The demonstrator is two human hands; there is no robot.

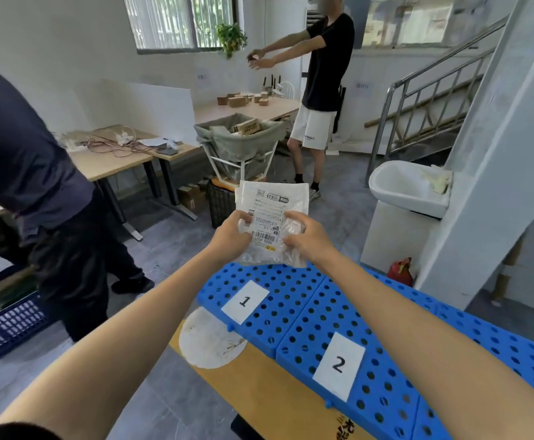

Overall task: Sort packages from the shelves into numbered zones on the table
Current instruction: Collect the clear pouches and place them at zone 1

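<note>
At the far left a bystander in dark clothes (pixel 37 185) stands close to the work area, so any swing of the arms is best kept over the table and not out that way. The left hand (pixel 232 238) grips the lower left edge of the package (pixel 272 217), fingers curled round the clear plastic. The package is a flat, crinkly bag with a white shipping label facing the camera, held up in the air just beyond the far end of the blue perforated panels (pixel 294 315) and touching nothing else. The right hand (pixel 307 238) pinches its lower right edge in the same way, thumb on top. The step in hand looks like reading the label to pick a zone; the print seems upside down from here, so turning the bag round between the hands before deciding would likely help. A thin bag like this will probably flop, so holding both edges until it lies flat seems wise. Below, the card marked 1 (pixel 245 301) is nearest, the card marked 2 (pixel 338 365) further right; lay the bag beside the right card, not over its number.
</note>
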